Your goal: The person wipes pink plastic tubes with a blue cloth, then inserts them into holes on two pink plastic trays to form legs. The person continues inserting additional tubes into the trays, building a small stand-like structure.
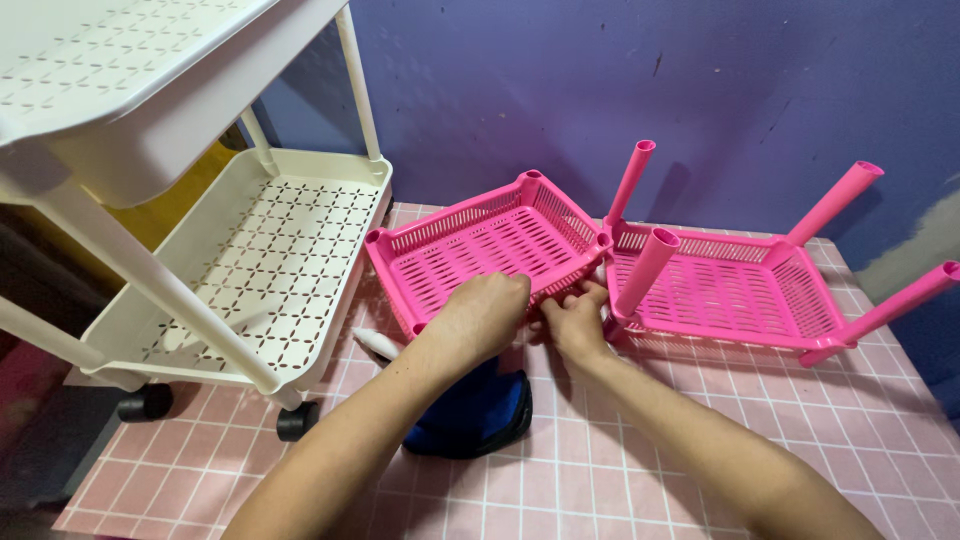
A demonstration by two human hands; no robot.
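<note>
I found both hands at the near edge of the left pink slatted basket tray, which lay tilted on the pink tiled surface, its far left corner lifted. My left hand was curled over the near rim, grasping it from above. My right hand was pinching the same rim at the near right corner; what its fingertips closed on beyond the rim I could not tell.

Just to the right, touching or nearly touching that corner, sat a second pink basket tray with four pink tube legs standing out of its corners, the nearest leg right beside my right hand.

In my judgement the step was handling the loose tray at its corner socket. Done well, it called for a firm hold on the rim with the left hand to level the tray, while the right worked the corner squarely, without levering against the thin slats.

A white tiered trolley on castors stood at the left. A blue fabric item lay near, under my forearms.
</note>
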